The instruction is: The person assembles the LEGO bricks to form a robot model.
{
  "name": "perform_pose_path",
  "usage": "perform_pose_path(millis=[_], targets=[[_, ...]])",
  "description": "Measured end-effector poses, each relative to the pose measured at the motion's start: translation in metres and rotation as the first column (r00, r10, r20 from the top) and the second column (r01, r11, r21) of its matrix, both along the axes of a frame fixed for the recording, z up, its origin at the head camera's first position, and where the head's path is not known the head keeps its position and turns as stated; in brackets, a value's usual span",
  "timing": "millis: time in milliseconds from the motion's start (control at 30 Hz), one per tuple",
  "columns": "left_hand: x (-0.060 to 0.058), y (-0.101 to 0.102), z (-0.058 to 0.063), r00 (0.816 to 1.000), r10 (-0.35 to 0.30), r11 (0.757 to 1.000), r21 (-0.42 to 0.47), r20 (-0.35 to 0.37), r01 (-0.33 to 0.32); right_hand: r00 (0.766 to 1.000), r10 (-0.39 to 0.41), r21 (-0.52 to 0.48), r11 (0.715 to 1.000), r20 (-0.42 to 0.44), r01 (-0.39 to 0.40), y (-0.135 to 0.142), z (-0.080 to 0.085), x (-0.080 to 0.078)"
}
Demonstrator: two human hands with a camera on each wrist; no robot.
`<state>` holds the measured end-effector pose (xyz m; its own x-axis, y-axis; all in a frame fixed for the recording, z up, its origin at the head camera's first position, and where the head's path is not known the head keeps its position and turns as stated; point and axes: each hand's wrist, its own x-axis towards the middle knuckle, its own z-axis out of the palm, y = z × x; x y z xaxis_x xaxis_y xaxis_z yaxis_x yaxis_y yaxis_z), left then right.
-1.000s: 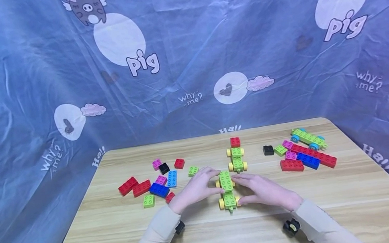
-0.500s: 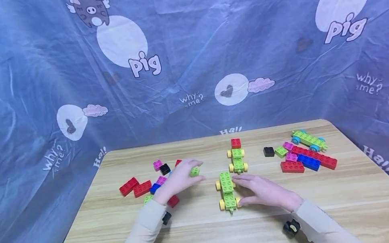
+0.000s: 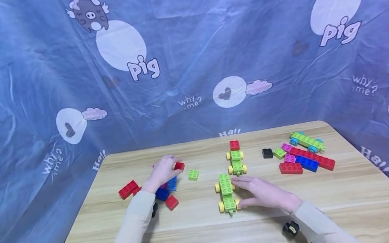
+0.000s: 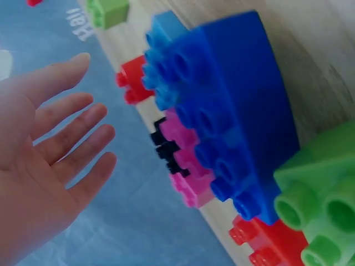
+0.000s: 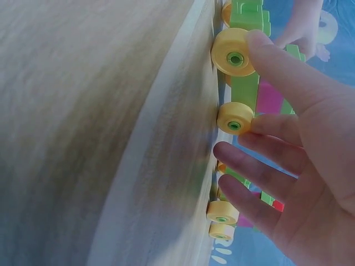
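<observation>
My left hand [image 3: 162,172] reaches over the left brick cluster, fingertips close to a red brick [image 3: 179,166]. In the left wrist view its fingers are spread with nothing in them, pointing toward that red brick [image 4: 138,77], while a dark blue brick [image 4: 238,111] fills the foreground. At the middle of the table stands a green toy car [image 3: 226,186] with yellow wheels and a raised green brick on top. My right hand [image 3: 265,194] rests beside it. Seen from the right wrist, the thumb and a finger touch two yellow wheels [image 5: 233,50], and a magenta brick [image 5: 269,98] shows under the top brick.
Behind the car stands another green car [image 3: 236,161] with a red brick [image 3: 234,145] at its far end. A small green brick [image 3: 193,174] lies right of my left hand. Several bricks and a blue-wheeled green car [image 3: 307,141] lie at the back right.
My left hand has let go of the green car and moved left and back, passing the small green brick to the brick cluster. The right hand has stayed at the car.
</observation>
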<state>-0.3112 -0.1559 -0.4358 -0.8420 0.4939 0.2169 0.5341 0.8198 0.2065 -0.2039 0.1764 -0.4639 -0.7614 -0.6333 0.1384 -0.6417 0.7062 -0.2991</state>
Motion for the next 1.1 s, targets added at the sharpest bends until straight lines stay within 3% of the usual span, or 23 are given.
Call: perform_pose_path(millis=[433,900,1100], targets=[[-0.014,0.007,-0.008,0.996,0.063,0.991,-0.12,0.057,-0.056,1.0,-0.012,-0.005,1.0,0.022,0.012,0.0,0.001,0.002],[-0.021,0.01,-0.017,0.999,0.036,0.986,-0.164,-0.032,-0.041,1.0,-0.007,-0.01,1.0,-0.005,0.007,0.0,0.001,0.003],[-0.02,0.01,-0.018,0.997,0.061,0.983,-0.17,-0.044,-0.068,1.0,-0.011,-0.003,1.0,-0.002,0.011,0.0,0.002,0.004]])
